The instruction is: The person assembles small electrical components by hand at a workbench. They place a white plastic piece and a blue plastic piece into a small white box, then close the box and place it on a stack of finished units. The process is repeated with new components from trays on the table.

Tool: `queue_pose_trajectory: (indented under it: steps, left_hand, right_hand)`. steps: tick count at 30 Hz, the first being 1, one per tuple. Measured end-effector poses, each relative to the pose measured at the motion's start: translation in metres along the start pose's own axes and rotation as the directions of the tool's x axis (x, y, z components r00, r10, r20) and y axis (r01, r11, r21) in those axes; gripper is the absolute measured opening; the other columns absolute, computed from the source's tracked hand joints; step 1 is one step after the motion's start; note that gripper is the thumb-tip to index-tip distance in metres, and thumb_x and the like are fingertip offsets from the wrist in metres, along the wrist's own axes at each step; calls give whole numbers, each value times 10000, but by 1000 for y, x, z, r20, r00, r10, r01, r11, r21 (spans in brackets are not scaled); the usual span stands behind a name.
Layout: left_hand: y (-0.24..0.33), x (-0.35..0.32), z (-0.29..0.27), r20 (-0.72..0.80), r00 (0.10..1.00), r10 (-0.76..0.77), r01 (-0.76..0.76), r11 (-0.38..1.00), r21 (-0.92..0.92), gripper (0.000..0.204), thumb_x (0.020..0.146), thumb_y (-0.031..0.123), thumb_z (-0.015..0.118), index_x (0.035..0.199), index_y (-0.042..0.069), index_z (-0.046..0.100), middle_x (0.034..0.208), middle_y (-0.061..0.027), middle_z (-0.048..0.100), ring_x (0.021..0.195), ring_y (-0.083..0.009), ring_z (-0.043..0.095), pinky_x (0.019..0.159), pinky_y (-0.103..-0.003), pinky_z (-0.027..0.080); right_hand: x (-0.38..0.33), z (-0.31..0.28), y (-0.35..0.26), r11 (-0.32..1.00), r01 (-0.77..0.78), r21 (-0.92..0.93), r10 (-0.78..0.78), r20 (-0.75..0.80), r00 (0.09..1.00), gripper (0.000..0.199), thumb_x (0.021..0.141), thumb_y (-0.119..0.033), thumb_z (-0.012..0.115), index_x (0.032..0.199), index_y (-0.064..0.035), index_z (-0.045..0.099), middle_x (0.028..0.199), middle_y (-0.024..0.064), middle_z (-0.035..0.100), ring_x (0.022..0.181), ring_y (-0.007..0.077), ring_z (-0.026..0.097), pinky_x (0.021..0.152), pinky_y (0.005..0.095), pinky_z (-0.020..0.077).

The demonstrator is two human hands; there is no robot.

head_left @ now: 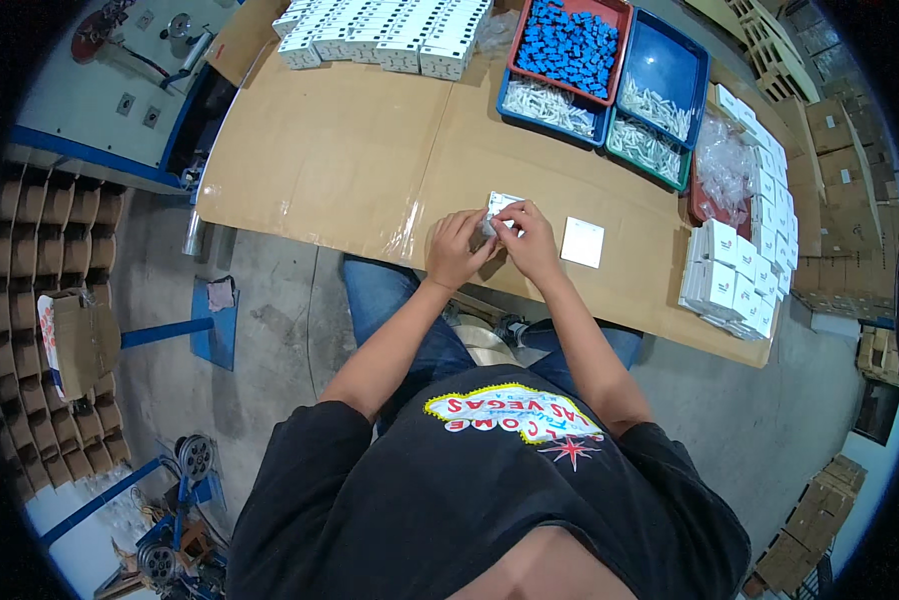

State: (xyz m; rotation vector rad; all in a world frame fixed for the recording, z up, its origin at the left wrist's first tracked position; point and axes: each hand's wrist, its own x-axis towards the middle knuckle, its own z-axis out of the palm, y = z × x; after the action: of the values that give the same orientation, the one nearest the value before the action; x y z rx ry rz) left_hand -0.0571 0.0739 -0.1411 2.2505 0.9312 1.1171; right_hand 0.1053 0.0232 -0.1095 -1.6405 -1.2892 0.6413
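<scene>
My left hand (457, 248) and my right hand (528, 245) meet over the near part of the cardboard-covered table (350, 150). The fingers of both hands are pinched together around something small and pale, mostly hidden by the fingertips. Just beyond the fingertips a white card-like piece (507, 201) with small dark marks shows in part; whether it is a flat card or a small box I cannot tell. To the right of my right hand, apart from it, a flat white square card (583, 243) lies on the table.
White boxes (385, 40) stand in rows at the back left. Back right are a red tray (518, 60) of blue pieces and blue (707, 75) and green (686, 185) trays of white pieces. Stacked white packs (720, 275) line the right side, near clear plastic bags (722, 160).
</scene>
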Motion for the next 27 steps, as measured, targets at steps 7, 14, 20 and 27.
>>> queue_pose_trajectory:
  steps: [7,14,20,27]
  left_hand:
    - [1,1,7,-36,998,-56,54,998,-45,453,814,187,794,1230,55,671,1082,-113,686,988,-314,649,884,-420,487]
    - [-7,-1,10,-34,989,-143,143,990,-20,386,853,186,778,1198,43,680,1003,-119,672,910,-287,650,843,-408,500]
    - [-4,0,10,-5,986,-167,166,986,-5,363,842,166,769,1171,45,678,988,-116,665,890,-287,645,829,-416,494]
    - [-8,-1,14,-64,992,-106,108,994,22,379,816,161,778,1162,44,675,971,-115,660,865,-291,644,800,-421,497]
  right_hand:
    - [-3,-17,18,997,-81,3,81,-55,995,171,928,-179,730,951,-10,734,881,90,654,694,174,600,647,321,490]
    - [32,-98,82,973,-180,-143,138,-268,954,188,932,-212,695,1000,-47,754,915,123,750,712,206,679,683,333,534]
    - [93,-187,121,873,-335,-354,110,-527,843,211,900,-276,697,987,-94,759,931,128,761,810,309,730,738,405,568]
    - [158,-220,144,664,-479,-574,189,-491,850,180,870,-261,674,940,-136,783,1000,144,756,951,358,720,817,470,577]
